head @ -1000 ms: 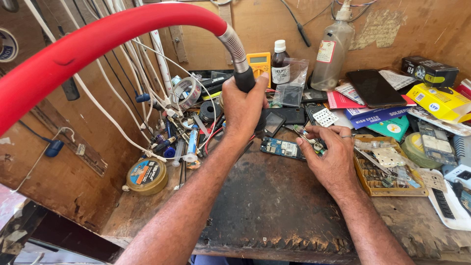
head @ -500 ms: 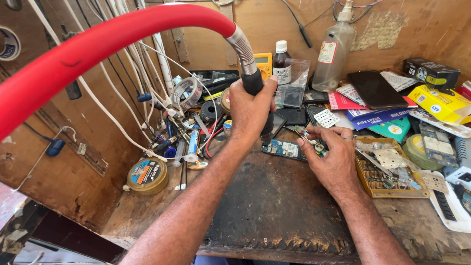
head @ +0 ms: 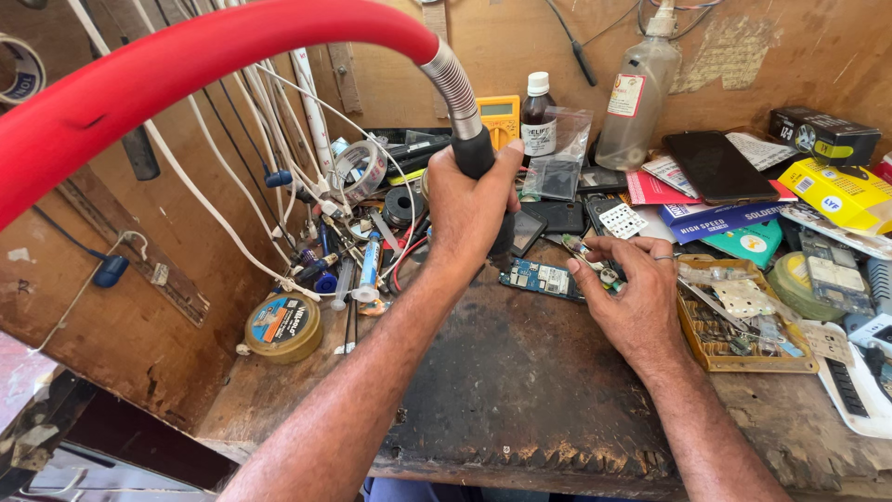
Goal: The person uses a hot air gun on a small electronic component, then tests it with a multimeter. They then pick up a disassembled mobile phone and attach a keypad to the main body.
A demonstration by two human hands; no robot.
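My left hand grips the black handle of a hot-air tool, upright, with its tip hidden behind my palm. A corrugated metal hose and a thick red hose arch from it up and to the left. Just right of the handle, a blue circuit board lies flat on the dark scorched mat. My right hand rests beside the board and pinches thin tweezers, their tips at the board's right end.
White cables, a tape roll and loose tools crowd the left. A round tin sits at front left. Bottles, a phone, boxes and a parts tray fill the back and right.
My left hand has lifted the tool handle slightly and shifted it right, closer to the board. My right hand has stayed by the board.
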